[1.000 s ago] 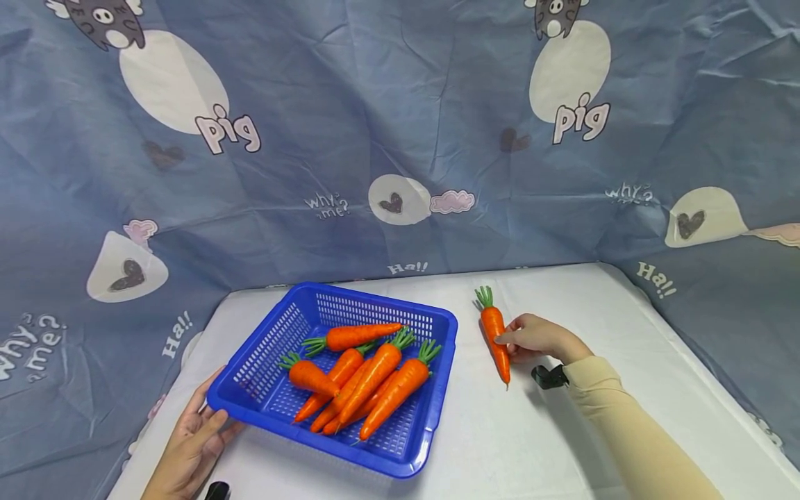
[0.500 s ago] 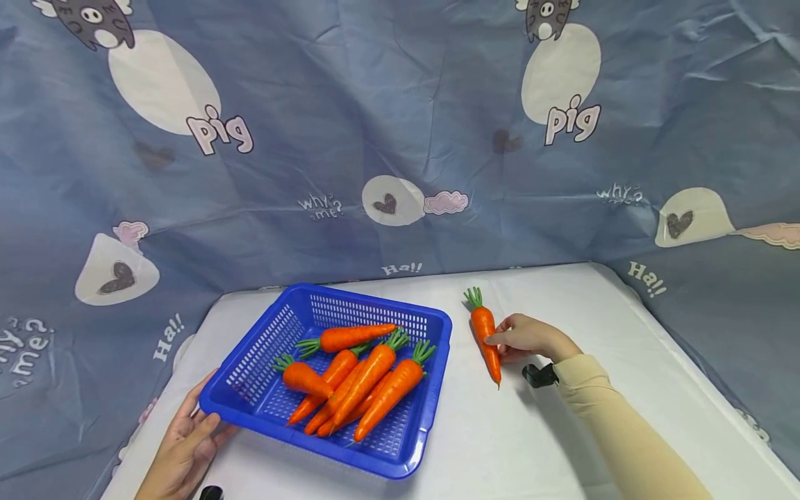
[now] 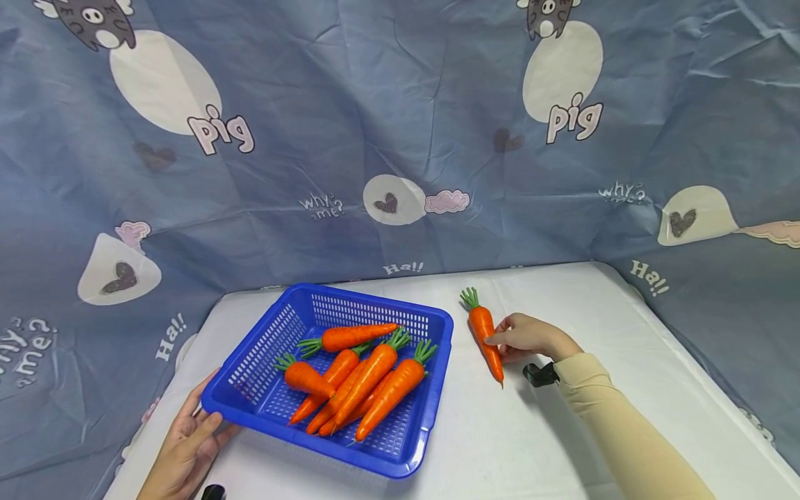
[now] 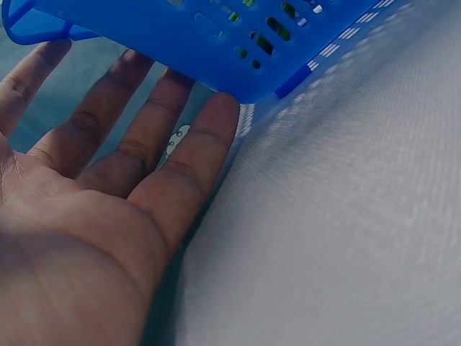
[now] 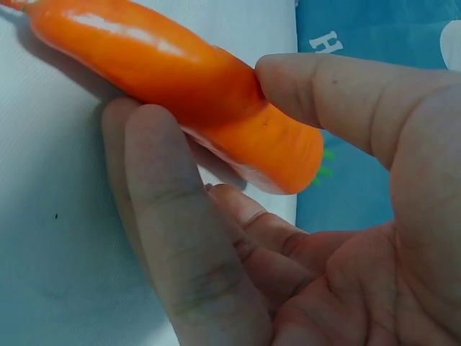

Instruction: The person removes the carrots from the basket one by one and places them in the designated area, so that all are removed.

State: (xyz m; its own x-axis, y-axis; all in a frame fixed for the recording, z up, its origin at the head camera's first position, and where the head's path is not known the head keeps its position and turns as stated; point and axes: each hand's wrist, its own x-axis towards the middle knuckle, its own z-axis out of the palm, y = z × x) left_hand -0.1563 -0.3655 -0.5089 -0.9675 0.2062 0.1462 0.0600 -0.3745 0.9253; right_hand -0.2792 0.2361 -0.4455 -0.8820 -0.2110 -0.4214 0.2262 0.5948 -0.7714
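Observation:
In the head view, a single orange carrot [image 3: 482,330] with a short green top lies on the white table, right of a blue plastic basket [image 3: 440,389]. My right hand [image 3: 531,336] pinches it from the right side. The right wrist view shows the thumb on one side of the carrot [image 5: 216,86] and the fingers [image 5: 166,187] along the other. At the basket's near-left corner is my left hand [image 3: 187,441]. Its fingers [image 4: 205,137] are extended, with the tips touching the basket's wall [image 4: 173,50] in the left wrist view.
Several carrots [image 3: 369,382] lie piled in the basket, green tops pointing different ways. White cloth [image 3: 625,347] covers the table. A blue printed curtain [image 3: 400,125] hangs behind and around it.
The carrot's green end has swung slightly left, away from the right hand. The head view has shifted a little. The left hand stays at the basket's corner.

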